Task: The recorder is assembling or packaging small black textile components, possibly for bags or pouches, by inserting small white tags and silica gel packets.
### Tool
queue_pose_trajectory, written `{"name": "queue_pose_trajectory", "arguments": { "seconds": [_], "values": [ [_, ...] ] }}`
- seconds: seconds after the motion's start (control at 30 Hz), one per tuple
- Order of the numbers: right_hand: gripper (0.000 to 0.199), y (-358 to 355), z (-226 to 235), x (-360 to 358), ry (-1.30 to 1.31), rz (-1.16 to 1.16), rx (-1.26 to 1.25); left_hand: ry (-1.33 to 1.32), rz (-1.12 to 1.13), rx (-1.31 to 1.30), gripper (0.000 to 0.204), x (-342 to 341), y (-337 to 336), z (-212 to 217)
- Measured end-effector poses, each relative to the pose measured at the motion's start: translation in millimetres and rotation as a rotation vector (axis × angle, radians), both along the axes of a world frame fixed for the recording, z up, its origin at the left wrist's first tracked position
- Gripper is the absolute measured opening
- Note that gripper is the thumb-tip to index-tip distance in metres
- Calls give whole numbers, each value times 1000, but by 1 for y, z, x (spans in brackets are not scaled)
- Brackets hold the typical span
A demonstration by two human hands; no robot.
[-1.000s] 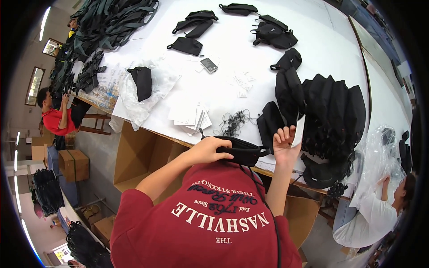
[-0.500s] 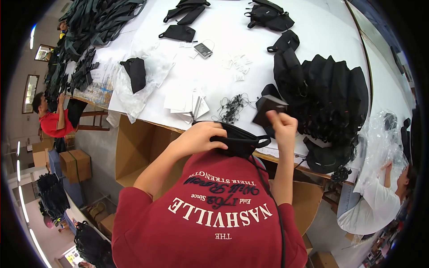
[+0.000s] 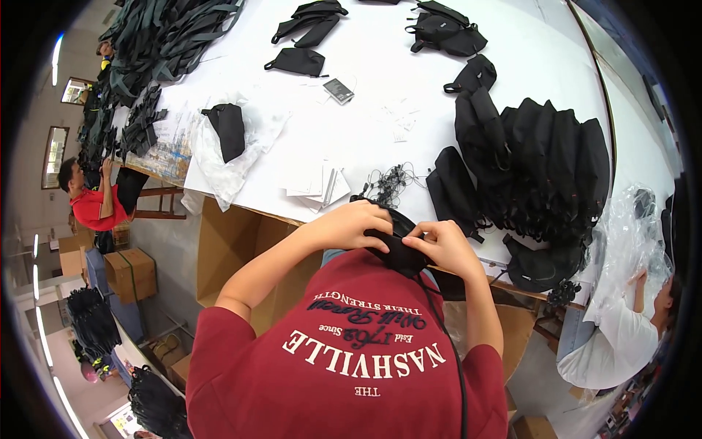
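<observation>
A worker in a red printed T-shirt (image 3: 351,366) is leaning over the near edge of a long white table (image 3: 409,88), both bare hands closing on a small black pouch (image 3: 398,249) held against the chest, just off the table's edge. The left hand (image 3: 351,225) is curling over the pouch's top from the left, fingers pressed down on the fabric, while the right hand (image 3: 446,245) is pinching its right end between thumb and fingertips (both hands are clamped on the same piece, with no gap showing). The two-sided hold looks meant to keep the soft fabric taut while the fingers work at its upper edge; what they are doing there is hidden by the hands themselves.

A thin black cord (image 3: 446,344) is trailing from the pouch down over the shirt. Just beyond the hands, a tangle of small black cords (image 3: 391,179) is lying on the table beside a short stack of white cards (image 3: 322,181), seemingly kept within easy reach. To the right, a row of black bags (image 3: 541,164) is standing packed together, well apart from single bags scattered at the far end. A clear plastic bag holding a black pouch (image 3: 230,135) is lying to the left. An open cardboard box (image 3: 241,249) is sitting under the table edge. Other people are working at the far left and lower right.
</observation>
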State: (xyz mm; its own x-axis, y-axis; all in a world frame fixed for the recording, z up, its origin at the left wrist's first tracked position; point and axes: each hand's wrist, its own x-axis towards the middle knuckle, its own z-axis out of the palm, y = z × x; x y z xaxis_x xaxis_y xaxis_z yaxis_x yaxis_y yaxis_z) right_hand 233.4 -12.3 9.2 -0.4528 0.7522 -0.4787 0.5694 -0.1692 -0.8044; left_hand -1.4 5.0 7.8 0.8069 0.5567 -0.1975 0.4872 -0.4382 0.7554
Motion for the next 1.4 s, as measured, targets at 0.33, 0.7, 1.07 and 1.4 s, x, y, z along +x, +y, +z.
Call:
{"name": "queue_pose_trajectory", "arguments": {
  "seconds": [0.33,0.7,1.07,1.4],
  "values": [
    [32,0,-20,12,139,-223,-43,-164,-122,129,20,24,24,-8],
    [38,29,-1,14,-131,303,-8,-259,588,-362,24,34,132,-140],
    [32,22,1,27,-279,152,506,88,632,356,19,13,142,-170],
    [27,-9,-19,9,-384,287,525,137,744,299,30,17,114,-168]
  ]
}}
